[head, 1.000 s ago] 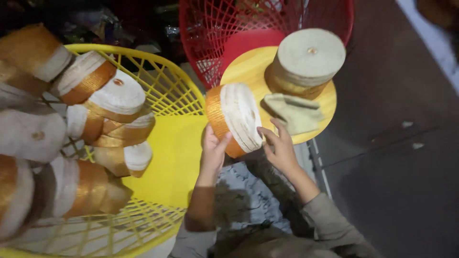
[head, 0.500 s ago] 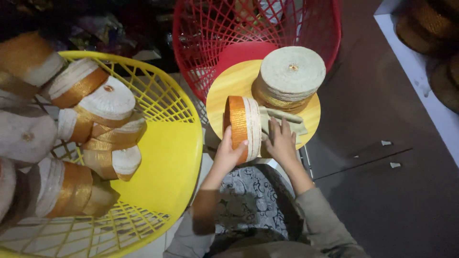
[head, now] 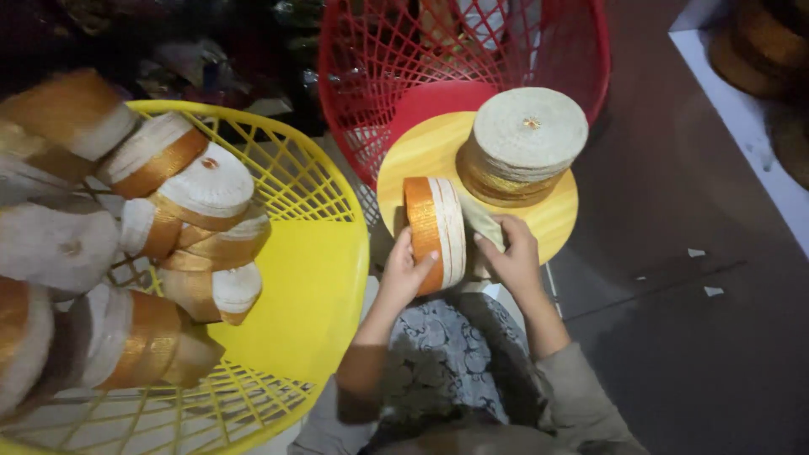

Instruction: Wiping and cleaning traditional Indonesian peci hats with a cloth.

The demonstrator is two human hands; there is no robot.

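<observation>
Left hand (head: pixel 406 271) clasps an upright stack of orange-edged fabric discs (head: pixel 435 232) at the near edge of the round yellow board (head: pixel 421 152); right hand (head: pixel 510 257) pinches one loose disc. Better to keep the bundle squared and peel discs singly toward the flat pile (head: pixel 522 143) behind.

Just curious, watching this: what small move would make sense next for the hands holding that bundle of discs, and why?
Probably tip the bundle of discs flat. Both the left hand and right hand hold it on edge, orange rim up, beside a flat stack on the round yellow board, where bare space shows.
</observation>
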